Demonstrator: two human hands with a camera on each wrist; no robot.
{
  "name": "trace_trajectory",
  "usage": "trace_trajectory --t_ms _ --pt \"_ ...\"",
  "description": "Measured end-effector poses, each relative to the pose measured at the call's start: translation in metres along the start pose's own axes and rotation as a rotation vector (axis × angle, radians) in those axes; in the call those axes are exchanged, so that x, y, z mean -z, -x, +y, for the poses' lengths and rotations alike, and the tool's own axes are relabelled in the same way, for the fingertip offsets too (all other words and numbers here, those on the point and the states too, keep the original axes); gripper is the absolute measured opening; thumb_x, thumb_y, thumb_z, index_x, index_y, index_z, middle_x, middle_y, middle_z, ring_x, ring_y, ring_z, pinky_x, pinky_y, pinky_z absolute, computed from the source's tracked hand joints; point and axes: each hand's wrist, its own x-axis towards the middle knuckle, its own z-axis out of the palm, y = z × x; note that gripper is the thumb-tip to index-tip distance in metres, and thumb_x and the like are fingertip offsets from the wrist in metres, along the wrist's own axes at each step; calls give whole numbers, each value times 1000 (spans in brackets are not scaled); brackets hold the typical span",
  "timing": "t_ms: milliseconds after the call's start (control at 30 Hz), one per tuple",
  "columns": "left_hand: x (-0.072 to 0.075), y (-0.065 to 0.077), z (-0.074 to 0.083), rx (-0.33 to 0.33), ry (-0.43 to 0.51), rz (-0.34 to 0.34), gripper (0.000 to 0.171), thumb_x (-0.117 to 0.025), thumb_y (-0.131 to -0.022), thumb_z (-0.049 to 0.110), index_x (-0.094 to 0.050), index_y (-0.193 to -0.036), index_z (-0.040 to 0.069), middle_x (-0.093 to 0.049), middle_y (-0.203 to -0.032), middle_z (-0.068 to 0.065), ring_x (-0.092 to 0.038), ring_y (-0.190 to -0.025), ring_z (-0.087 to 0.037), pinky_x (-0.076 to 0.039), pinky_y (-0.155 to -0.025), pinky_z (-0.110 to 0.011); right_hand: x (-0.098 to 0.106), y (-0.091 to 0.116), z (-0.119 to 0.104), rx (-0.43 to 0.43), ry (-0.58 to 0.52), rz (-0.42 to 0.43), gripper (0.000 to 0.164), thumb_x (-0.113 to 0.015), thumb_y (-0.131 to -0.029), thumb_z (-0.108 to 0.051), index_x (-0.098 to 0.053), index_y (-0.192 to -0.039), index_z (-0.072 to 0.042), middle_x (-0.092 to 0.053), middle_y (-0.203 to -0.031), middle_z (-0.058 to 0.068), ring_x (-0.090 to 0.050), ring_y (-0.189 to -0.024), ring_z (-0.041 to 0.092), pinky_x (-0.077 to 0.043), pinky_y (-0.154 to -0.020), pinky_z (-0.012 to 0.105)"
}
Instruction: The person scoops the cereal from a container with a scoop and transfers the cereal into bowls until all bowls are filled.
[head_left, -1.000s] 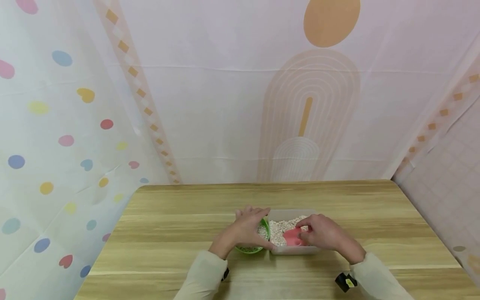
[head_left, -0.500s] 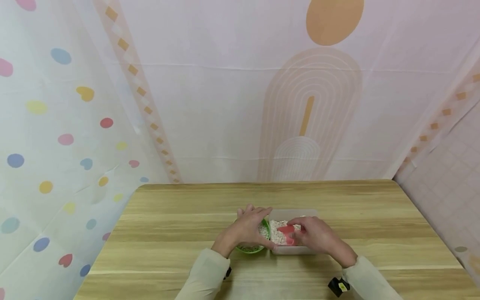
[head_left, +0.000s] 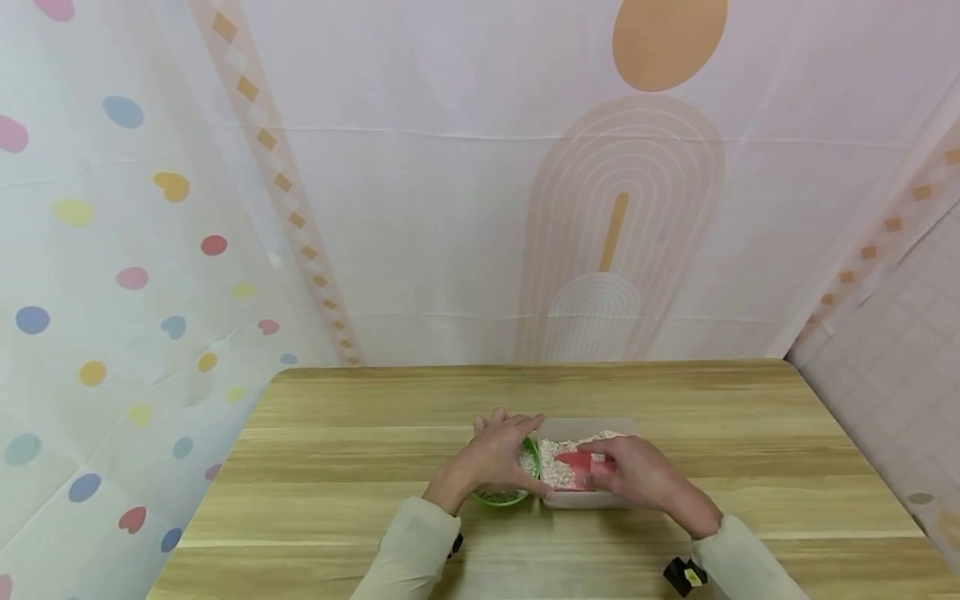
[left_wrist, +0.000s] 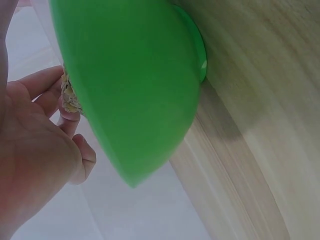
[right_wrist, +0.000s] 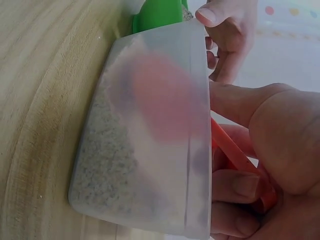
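My left hand (head_left: 497,457) spans the top of a green bowl (left_wrist: 130,90), its fingers spread. Its thumb touches the near left corner of a translucent plastic box (head_left: 588,500), which stands against the bowl's right side. Oat flakes show inside the bowl. My right hand (head_left: 637,473) grips a red scoop (head_left: 576,468) by its handle, above the pale flakes (head_left: 557,473) in the box. Through the box wall the scoop's blade shows blurred in the right wrist view, low among the flakes. How much it carries is hidden.
Both containers stand on a wood-grain table (head_left: 360,467). A patterned cloth (head_left: 435,208) hangs behind it. Black wrist cameras sit at the sleeves, the right one (head_left: 686,575) close over the tabletop.
My right hand has moved left within the box with the scoop, then tilted it slightly in the last half second. The left hand, bowl and box stay nearly where they were.
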Motion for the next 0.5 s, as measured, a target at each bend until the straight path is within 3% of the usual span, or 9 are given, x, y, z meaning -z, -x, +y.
trace_trajectory --t_ms 200,333,500 --pt "-1 1 -1 -4 18 1 111 -85 -65 60 -36 -154 16 -45 -152 -3 -36 -117 -22 -24 -86 -38 -1 1 -2 -71 5 38 35 -77 -85 -16 -72 -118 -5 -72 -111 13 -50 -73 11 -42 -62 27" --pt "-1 1 -1 -6 15 2 111 -84 -65 62 -36 -154 17 -46 -152 -2 -36 -112 -19 -25 -85 -37 -3 0 -5 -131 -15 58 36 -75 -85 -13 -71 -119 -4 -67 -82 5 -43 -60 10 -35 -54 25" --pt "-2 1 0 -11 7 6 111 -84 -65 63 -38 -154 15 -47 -150 -3 -34 -100 -15 -23 -78 -33 -6 -4 -6 -175 -30 68 38 -75 -87 -17 -70 -122 -5 -68 -86 5 -43 -60 11 -34 -53 26"
